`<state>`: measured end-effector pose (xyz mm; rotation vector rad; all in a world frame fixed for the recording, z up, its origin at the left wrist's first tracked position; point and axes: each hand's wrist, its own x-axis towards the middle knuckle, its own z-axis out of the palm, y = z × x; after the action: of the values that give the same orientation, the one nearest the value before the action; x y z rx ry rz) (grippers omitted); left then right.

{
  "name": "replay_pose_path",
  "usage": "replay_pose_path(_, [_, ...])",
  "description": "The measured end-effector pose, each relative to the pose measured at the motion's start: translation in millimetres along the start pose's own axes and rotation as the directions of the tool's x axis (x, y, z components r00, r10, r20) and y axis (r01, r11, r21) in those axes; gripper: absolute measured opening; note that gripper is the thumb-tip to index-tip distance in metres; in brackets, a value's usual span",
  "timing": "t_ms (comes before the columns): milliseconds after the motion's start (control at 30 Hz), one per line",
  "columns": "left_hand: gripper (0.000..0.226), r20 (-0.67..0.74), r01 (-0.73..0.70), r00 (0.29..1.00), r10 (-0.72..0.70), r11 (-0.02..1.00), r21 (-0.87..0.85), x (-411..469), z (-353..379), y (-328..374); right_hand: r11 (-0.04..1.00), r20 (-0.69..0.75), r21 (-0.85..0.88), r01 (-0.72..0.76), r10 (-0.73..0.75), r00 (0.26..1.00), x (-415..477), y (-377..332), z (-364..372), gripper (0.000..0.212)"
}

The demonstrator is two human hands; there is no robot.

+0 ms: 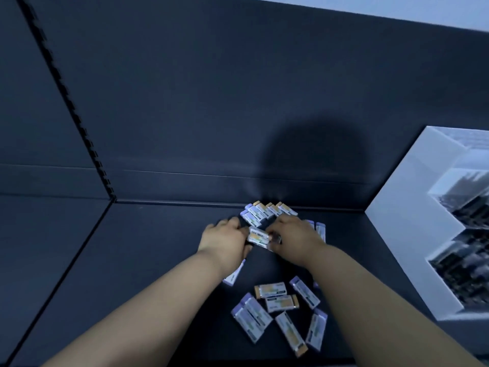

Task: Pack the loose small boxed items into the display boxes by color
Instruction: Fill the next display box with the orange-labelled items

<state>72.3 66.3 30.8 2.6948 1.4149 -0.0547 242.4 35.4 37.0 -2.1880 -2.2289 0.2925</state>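
My left hand [225,239] and my right hand [293,241] meet over the dark table and together hold a small stack of white boxed items with orange ends [259,237]. A cluster of orange-ended and purple-ended small boxes [267,212] lies just beyond my hands near the back wall. Several more loose small boxes [277,303] are scattered between my forearms, some purple-ended, some orange-ended. One small box [234,275] lies partly under my left wrist. A white display box [404,207] stands at the right.
Dark panels [185,102] wall in the table at the back and left. The white display box at the right holds rows of packed items [465,250], blurred. Dark tabletop [132,260] stretches to the left of my arms.
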Motion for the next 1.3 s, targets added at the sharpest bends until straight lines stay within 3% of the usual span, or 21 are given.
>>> replay_pose_path(267, [0.033,0.015,0.042,0.999,-0.043,0.999,0.015,11.1,-0.7,2.2,0.998,-0.088,0.052,0.025,-0.020,0.996,7.6,10.8,-1.1,0.023])
replay_pose_path(433, [0.039,0.022,0.033,0.999,-0.034,0.999,0.020,15.0,3.8,9.5,0.995,-0.153,0.095,0.037,-0.022,0.988,1.9,26.0,-5.0,0.019])
replay_pose_path(567, [0.037,-0.006,0.006,1.000,-0.006,1.000,-0.004,18.8,6.0,12.9,0.929,-0.227,0.367,0.041,0.047,0.973,1.2,35.4,-4.4,0.016])
replay_pose_path(700, [0.034,-0.032,0.027,0.999,-0.027,1.000,-0.007,22.1,5.2,18.0,0.802,-0.029,0.596,-0.027,0.055,0.998,2.0,38.1,-8.1,0.019])
replay_pose_path(833, [0.059,0.078,0.031,0.996,-0.033,0.999,0.019,22.0,3.7,20.2,0.947,0.134,0.321,-0.021,-0.024,0.991,-3.0,42.1,-5.7,0.022])
replay_pose_path(1067, [0.070,0.079,0.054,0.995,-0.058,0.997,0.047,24.1,6.3,32.4,0.992,-0.013,0.126,0.031,-0.029,0.999,-9.6,29.6,-4.8,0.025])
replay_pose_path(1300, [0.075,0.085,0.037,0.996,-0.035,0.999,-0.030,27.7,2.5,31.8,0.985,0.117,-0.154,0.073,-0.055,0.992,-28.4,19.6,-3.8,0.077])
